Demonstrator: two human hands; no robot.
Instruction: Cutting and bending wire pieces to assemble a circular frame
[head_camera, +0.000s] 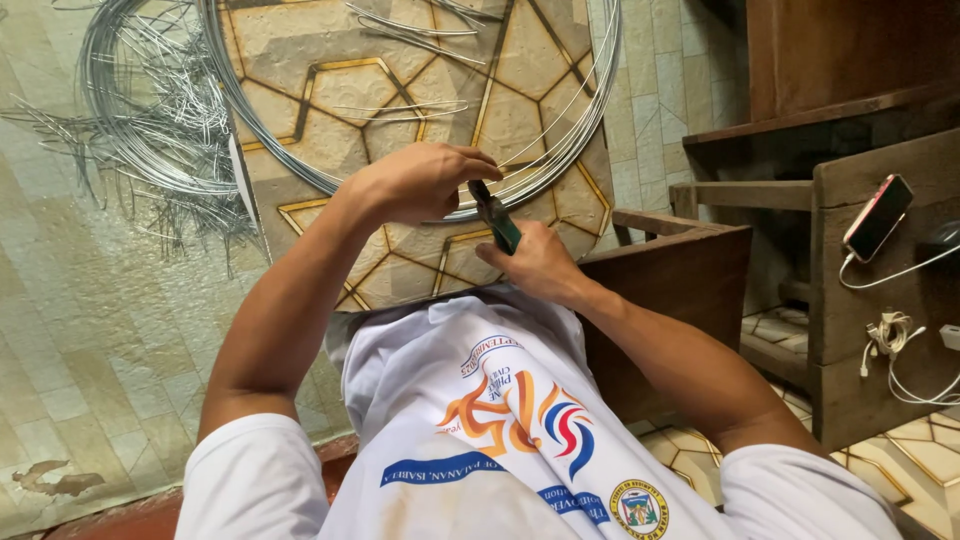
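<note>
My right hand (540, 262) grips green-handled pliers (497, 220), jaws pointing up toward a large coil of grey wire (560, 150) lying on the patterned floor. My left hand (420, 182) is closed just left of the pliers' jaws, pinching the wire at the coil's near edge. Both forearms reach forward over my white printed shirt (500, 420).
A second, tangled coil of wire with many cut ends (150, 110) lies at the upper left. Short bent wire pieces (400, 108) rest inside the big coil. A dark wooden bench (690, 270) stands to the right, with a phone (877, 217) and white cables (890, 340) on wooden furniture.
</note>
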